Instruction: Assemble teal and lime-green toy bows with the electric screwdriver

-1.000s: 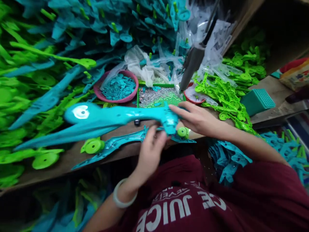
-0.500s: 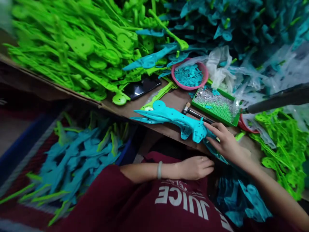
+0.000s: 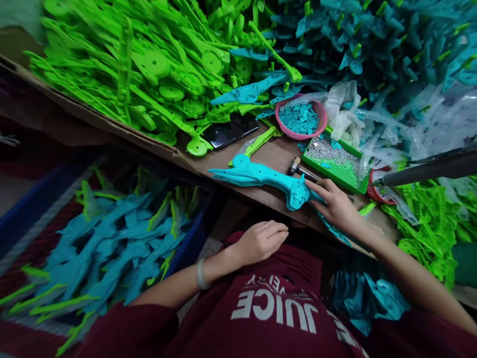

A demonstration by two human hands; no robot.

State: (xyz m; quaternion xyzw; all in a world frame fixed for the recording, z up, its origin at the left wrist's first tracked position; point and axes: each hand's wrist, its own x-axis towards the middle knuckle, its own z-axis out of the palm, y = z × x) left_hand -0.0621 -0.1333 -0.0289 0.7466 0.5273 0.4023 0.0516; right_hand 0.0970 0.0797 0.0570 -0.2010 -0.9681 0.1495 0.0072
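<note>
The right hand (image 3: 335,206) pinches the wide end of a teal plastic shell (image 3: 257,176), which lies flat along the bench (image 3: 278,151) edge. The left hand (image 3: 261,241) is loosely curled and empty, below that edge. Just beyond the shell lie a small hammer (image 3: 298,169), a green screw tray (image 3: 348,180) and, farther back, a pink bowl (image 3: 298,137) of teal chips.
</note>
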